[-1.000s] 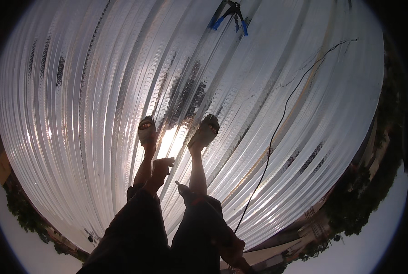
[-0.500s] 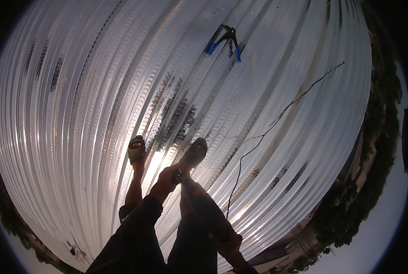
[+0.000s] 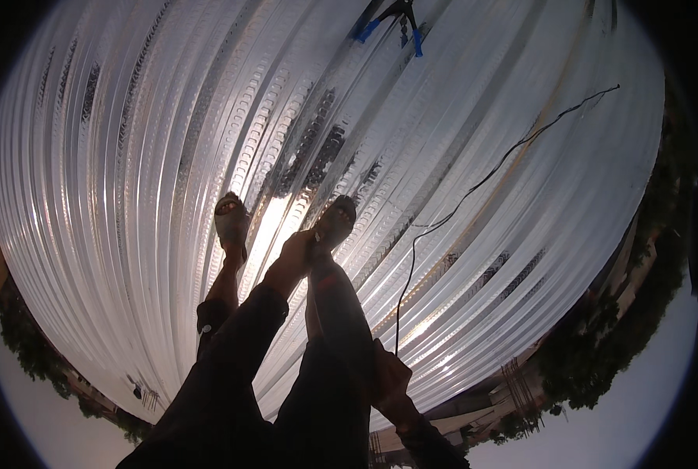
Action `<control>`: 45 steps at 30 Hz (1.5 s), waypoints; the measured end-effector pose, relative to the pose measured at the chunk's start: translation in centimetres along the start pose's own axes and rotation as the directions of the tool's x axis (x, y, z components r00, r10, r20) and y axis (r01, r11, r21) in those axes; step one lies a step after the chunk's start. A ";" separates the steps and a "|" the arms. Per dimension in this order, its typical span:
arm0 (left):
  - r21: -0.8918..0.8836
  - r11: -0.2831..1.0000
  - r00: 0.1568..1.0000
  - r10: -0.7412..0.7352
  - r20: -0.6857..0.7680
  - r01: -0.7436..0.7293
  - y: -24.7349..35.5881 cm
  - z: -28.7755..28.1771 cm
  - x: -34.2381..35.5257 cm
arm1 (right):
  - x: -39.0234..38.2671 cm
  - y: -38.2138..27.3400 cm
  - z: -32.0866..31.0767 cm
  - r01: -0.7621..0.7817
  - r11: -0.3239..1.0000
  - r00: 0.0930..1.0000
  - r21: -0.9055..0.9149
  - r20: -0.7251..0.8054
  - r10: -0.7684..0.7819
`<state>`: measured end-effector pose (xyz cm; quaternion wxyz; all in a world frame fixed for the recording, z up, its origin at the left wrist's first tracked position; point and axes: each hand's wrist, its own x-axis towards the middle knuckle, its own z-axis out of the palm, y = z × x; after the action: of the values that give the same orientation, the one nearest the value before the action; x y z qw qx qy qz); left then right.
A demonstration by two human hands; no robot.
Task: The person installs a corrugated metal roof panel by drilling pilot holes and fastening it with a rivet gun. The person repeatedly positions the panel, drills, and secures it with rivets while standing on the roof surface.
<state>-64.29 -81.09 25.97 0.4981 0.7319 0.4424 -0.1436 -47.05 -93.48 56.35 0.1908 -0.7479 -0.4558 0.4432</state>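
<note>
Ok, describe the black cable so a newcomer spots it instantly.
Find the big pale sheet. From beside the right hand, the cable winds toward the picture's upper right. Thin and black, it cuts across the sheet's ribs rather than following them.

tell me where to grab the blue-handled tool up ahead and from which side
The blue-handled tool is probably best taken by its blue grips, from the near side: they splay toward the person on the ribbed sheet, with the dark joined end farther off.
</note>
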 end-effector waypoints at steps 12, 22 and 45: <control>-0.873 0.413 0.950 -0.272 0.152 0.258 -14.9 4.1 24.2 | 15.7 11.9 14.9 0.036 0.980 0.975 -0.196 -0.208 -0.077; -0.795 0.186 0.754 -0.494 0.433 0.578 -14.4 1.8 28.6 | 21.1 14.5 19.9 -0.035 0.988 0.957 -0.151 -0.289 -0.011; -0.603 0.291 0.650 -0.528 0.547 0.743 0.8 -10.6 10.5 | 27.3 12.0 14.6 -0.384 0.899 0.905 -0.209 0.107 0.412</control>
<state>-60.16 -66.76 24.50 0.7147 0.1671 0.6467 -0.2076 -47.87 -78.14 26.96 -0.0081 -0.8046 -0.3445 0.4836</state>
